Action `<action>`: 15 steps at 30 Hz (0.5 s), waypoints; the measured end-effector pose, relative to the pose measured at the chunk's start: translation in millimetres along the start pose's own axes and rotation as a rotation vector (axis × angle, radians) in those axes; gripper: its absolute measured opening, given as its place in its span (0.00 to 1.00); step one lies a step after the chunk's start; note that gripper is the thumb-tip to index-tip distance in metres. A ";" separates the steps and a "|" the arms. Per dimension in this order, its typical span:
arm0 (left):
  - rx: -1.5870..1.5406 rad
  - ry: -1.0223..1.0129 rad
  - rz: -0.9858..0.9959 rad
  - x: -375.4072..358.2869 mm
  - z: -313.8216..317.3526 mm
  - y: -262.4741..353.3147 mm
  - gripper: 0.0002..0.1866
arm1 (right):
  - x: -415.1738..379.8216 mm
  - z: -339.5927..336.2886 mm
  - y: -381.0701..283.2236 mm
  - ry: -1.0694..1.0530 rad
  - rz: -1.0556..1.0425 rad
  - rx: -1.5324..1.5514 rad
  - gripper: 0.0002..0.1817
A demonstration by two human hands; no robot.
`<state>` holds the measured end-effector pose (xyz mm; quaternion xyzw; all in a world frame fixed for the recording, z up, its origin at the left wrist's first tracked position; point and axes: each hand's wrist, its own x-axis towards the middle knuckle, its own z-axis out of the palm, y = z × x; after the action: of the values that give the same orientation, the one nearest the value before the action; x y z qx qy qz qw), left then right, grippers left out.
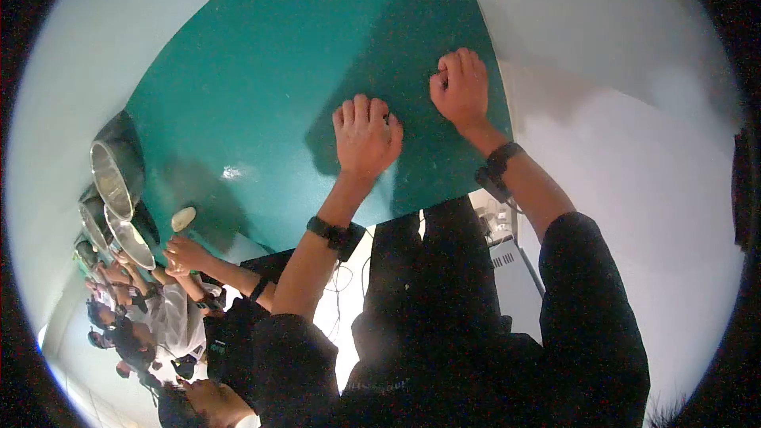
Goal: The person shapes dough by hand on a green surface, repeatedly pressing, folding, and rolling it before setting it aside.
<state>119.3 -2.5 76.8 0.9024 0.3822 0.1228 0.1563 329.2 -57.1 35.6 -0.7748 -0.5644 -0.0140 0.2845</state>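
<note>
My left hand (pixel 367 136) rests palm down on the green table (pixel 261 71), near the middle of the view. Its fingers are bent but slightly apart, and nothing shows in them. To the right and a little farther from my body, my right hand (pixel 463 91) lies by the table's right edge with its fingers curled in. I see no object in it, though its palm is hidden. The two hands do not touch. A dark band with a small device circles each wrist.
Metal bowls (pixel 113 180) stand along the table's left end. Beside me a co-worker's hands (pixel 184 255) are near a pale lump (pixel 183 219). More people are farther down the left side. A white wall (pixel 618 150) borders the table on the right.
</note>
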 end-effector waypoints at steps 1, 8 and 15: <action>-0.005 -0.011 -0.009 3.5 1.0 2.0 0.10 | -0.1 0.5 0.3 -0.001 0.003 -0.004 0.11; -0.107 -0.018 0.058 25.6 12.6 -0.4 0.09 | -0.6 4.0 0.1 0.016 -0.002 -0.048 0.11; -0.246 -0.079 0.082 50.8 21.3 -6.0 0.07 | -9.9 8.0 6.0 -0.146 0.049 -0.051 0.16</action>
<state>157.0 34.5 60.1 0.8956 0.3205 0.1392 0.2755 328.5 -63.2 22.9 -0.7944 -0.5638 0.0354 0.2231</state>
